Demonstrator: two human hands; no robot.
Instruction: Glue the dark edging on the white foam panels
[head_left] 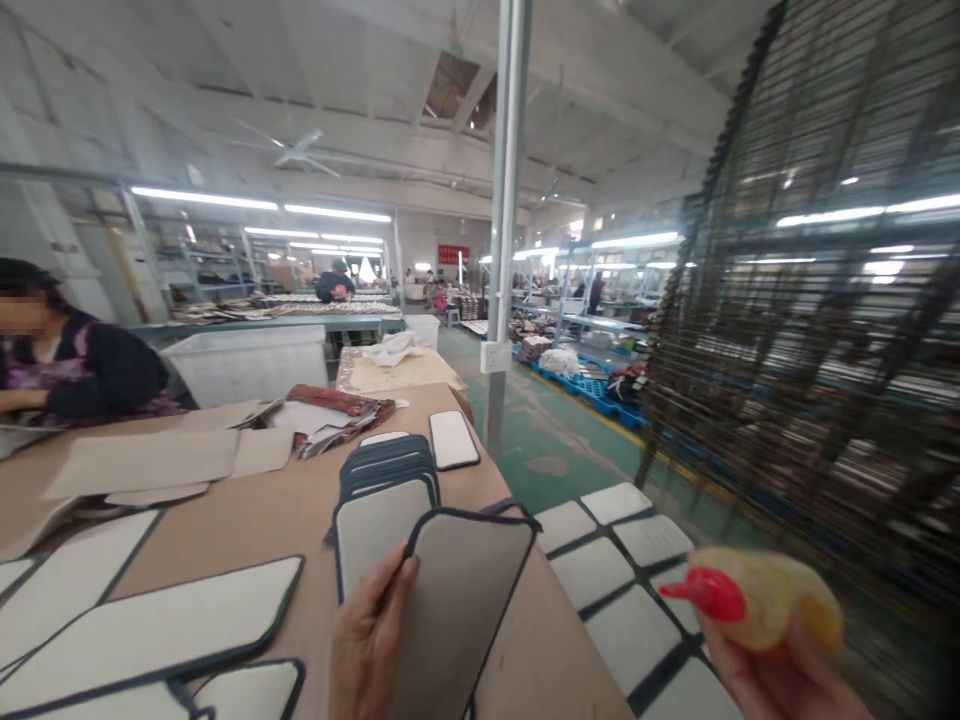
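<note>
My left hand (375, 625) pinches the edge of a pale panel with dark edging (472, 580), held tilted up over the table's near edge. Right behind it lies a stack of similar dark-edged panels (382, 520). Off to the right, my right hand (780, 670) is wrapped round a yellowish squeeze bottle (787, 600) with a red nozzle that points left. Several more cream panels with dark borders (172, 630) lie on the left of the table, and a small one (453, 440) rests beyond the stack.
The brown tabletop (315, 520) also bears beige sheets (150, 465) and a reddish bundle (330, 415). A tall wire rack (810, 300) stands at right, near panels laid out low (592, 570). A metal post (506, 200) rises past the table. A person (90, 360) sits at left.
</note>
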